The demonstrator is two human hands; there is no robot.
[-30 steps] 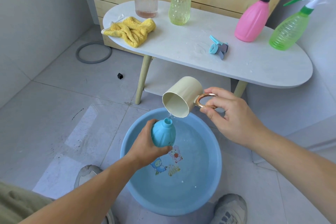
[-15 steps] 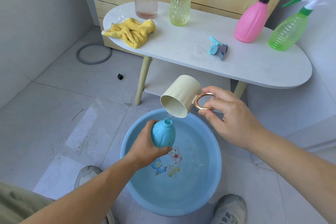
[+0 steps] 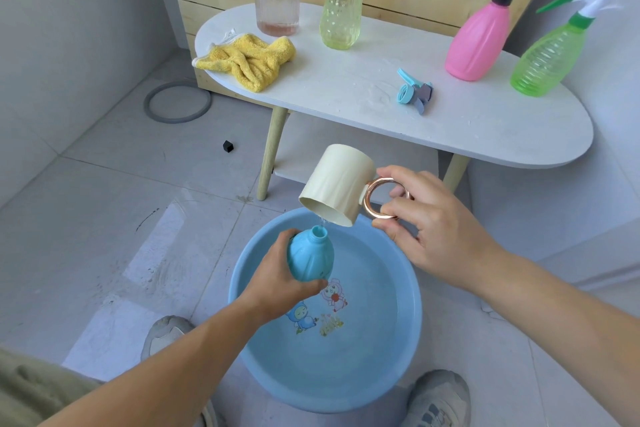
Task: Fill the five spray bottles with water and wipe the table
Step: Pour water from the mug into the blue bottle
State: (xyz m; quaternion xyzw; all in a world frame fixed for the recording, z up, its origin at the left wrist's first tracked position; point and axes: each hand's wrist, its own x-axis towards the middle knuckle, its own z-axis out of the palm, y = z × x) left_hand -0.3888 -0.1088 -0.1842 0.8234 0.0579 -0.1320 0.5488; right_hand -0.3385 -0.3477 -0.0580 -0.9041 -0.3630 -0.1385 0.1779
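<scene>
We fill the bottle from a cup over the basin.
Our left hand wraps the bottle at the basin's 11 o'clock; our right hand pinches the cup's ring handle, cup tipped at the bottle's 1 o'clock, rim just above its open neck.

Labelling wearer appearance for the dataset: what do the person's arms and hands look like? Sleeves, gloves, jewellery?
The left hand and right hand are bare, with no gloves, rings or watch visible. The left forearm and right forearm are uncovered to the frame edge, so no sleeve shows. No bands or markings can be seen.
</scene>
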